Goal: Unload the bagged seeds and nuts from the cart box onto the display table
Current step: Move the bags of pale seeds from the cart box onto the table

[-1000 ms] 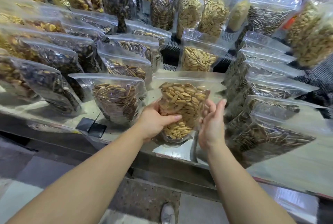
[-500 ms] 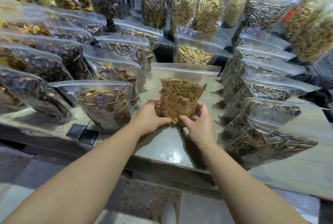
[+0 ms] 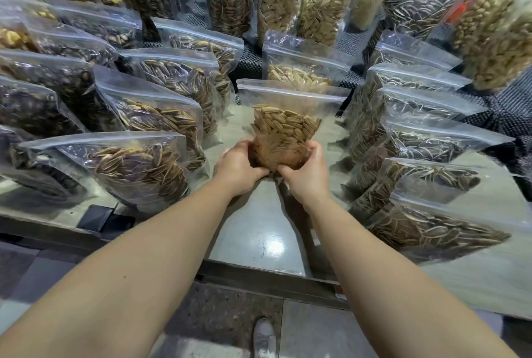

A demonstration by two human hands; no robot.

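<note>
Here, I hold a clear zip bag of pale seeds [image 3: 283, 134] upright at its base, my left hand [image 3: 237, 165] cupped round the lower left corner and my right hand [image 3: 306, 169] pinching the lower right, fingers of both curled against the plastic. The bag stands in the open lane of the display table [image 3: 259, 231], its bottom at or just above the shiny surface; contact cannot be confirmed, since my hands cover the base. A row of striped sunflower seed bags [image 3: 161, 116] flanks the lane on the left, and a second row of dark seed bags [image 3: 414, 139] flanks it on the right. Directly behind stands another bag of pale seeds [image 3: 299, 70]. The cart box is out of view.

Risk, as I judge it: the seeds sit heaped high and the bag's top is empty film, so releasing before the base is flat could let it topple forward or sideways. Withdrawing my hands wide could also brush the neighbouring rows and tip them.
</note>
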